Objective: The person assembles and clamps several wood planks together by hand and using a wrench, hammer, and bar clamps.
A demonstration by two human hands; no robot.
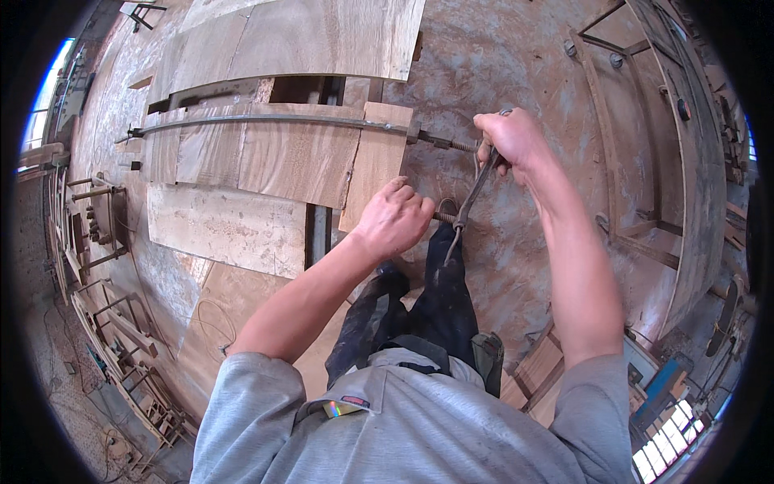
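Note:
My right hand (pixel 511 139) is closed around the upper end of a long steel wrench (pixel 478 186). The wrench's lower end meets the threaded screw (pixel 445 217) of a bar clamp, near its bent handle (pixel 453 245). My left hand (pixel 396 218) lies over the clamp's head end at the corner of a wooden panel (pixel 296 151); what its fingers grip is hidden. A second bar clamp (pixel 266 118) runs across the top of this panel, with its own screw (pixel 462 146) sticking out past the right edge. The panel is made of several joined boards.
Another wide wooden panel (pixel 320 42) lies beyond, and a pale board (pixel 230 227) lies nearer on the left. Dark metal rails (pixel 318 233) run beneath. A wooden frame on casters (pixel 644 242) stands to the right. A thin cable (pixel 214 320) lies at the lower left.

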